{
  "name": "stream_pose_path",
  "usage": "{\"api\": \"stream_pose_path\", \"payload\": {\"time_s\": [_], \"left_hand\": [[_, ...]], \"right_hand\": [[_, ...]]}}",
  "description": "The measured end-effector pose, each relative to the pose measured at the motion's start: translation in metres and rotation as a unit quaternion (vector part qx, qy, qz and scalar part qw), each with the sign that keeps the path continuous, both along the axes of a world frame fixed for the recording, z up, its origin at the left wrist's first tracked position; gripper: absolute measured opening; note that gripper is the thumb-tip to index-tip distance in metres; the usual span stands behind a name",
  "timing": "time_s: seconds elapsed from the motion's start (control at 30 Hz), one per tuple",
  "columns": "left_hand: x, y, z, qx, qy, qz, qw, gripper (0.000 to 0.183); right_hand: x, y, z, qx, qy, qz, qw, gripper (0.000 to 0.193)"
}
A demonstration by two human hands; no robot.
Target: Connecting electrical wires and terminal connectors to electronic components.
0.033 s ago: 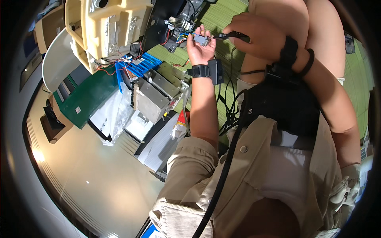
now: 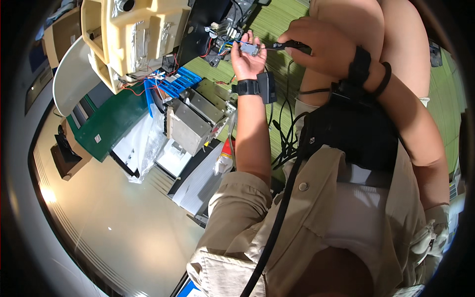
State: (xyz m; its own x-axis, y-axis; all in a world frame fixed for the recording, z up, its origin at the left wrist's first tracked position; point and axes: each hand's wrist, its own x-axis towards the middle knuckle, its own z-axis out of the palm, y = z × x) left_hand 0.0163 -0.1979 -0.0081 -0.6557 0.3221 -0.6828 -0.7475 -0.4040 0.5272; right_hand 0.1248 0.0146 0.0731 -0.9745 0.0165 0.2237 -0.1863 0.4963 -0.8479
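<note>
My left hand [image 2: 247, 65] is palm up near the top centre, its fingers partly curled around a small grey connector block [image 2: 249, 49] that rests on the palm and fingers. Thin coloured wires [image 2: 228, 46] run from beside the block to the left. From the right, my right hand [image 2: 316, 42] grips a slim black-handled tool [image 2: 287, 45] between thumb and fingers. The thin end of the tool points at the connector's right side; whether it touches cannot be made out.
Left of my hands stands a cream plastic housing [image 2: 143, 37], with a blue slotted tray [image 2: 183, 80] below it. A metal box assembly [image 2: 190, 121] lies nearer me. Black cables [image 2: 284, 138] hang between my left forearm and body. The floor [image 2: 292, 84] is green.
My left hand has shifted slightly left, and the grey connector has turned a little in it. My right hand stays nearly where it was.
</note>
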Motion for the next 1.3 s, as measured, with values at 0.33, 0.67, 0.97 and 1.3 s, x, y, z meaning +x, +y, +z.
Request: {"api": "stream_pose_path", "payload": {"time_s": [0.33,0.67,0.97,1.3], "left_hand": [[-0.105,0.030,-0.035,-0.268,0.054,-0.156,0.949,0.028],[-0.170,0.010,-0.094,-0.193,-0.002,-0.031,0.981,0.013],[-0.150,0.024,-0.096,-0.220,-0.087,-0.086,0.968,0.032],[-0.140,0.008,-0.096,-0.224,-0.094,-0.060,0.968,0.023]], "right_hand": [[-0.004,0.010,0.012,-0.044,-0.024,-0.031,0.998,0.019],[-0.010,0.017,0.016,-0.129,-0.030,-0.052,0.990,0.019],[-0.010,0.020,0.017,-0.147,-0.020,-0.064,0.987,0.019],[-0.003,0.018,0.019,-0.156,-0.021,-0.111,0.981,0.021]]}}
